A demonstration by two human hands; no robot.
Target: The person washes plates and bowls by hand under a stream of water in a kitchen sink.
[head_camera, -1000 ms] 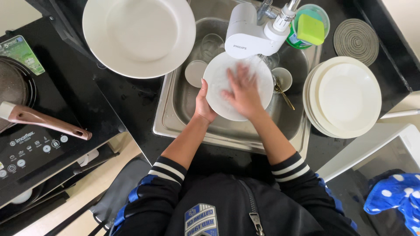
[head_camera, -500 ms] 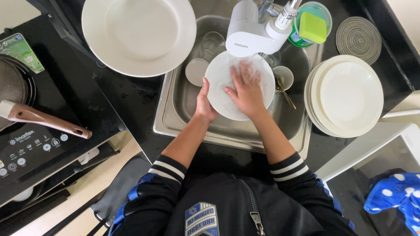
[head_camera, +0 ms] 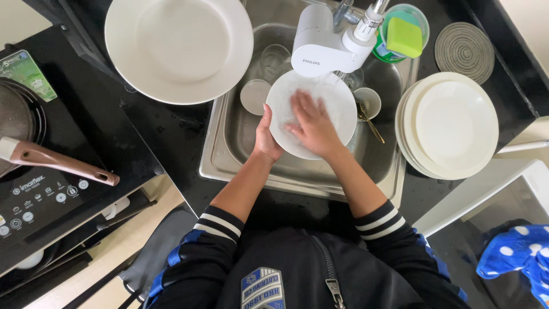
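Note:
A white plate (head_camera: 337, 100) is held over the steel sink (head_camera: 229, 149), just under the white tap head (head_camera: 320, 48) where water runs. My left hand (head_camera: 266, 137) grips the plate's left rim. My right hand (head_camera: 311, 123) lies flat on the plate's face, fingers spread, rubbing it. Inside the sink lie a glass (head_camera: 274, 57), a small round lid or bowl (head_camera: 254, 96), a cup (head_camera: 369, 100) and a spoon (head_camera: 372, 123).
A large white plate (head_camera: 177, 46) rests on the black counter left of the sink. A stack of white plates (head_camera: 452, 123) sits to the right. A green sponge (head_camera: 403, 37) in a bowl and a round trivet (head_camera: 464, 50) are behind. A pan (head_camera: 34, 143) sits on the cooktop at left.
My right hand has slid a little across the plate's face, from its upper part toward the middle. The plate stays under the tap and my left hand keeps its grip.

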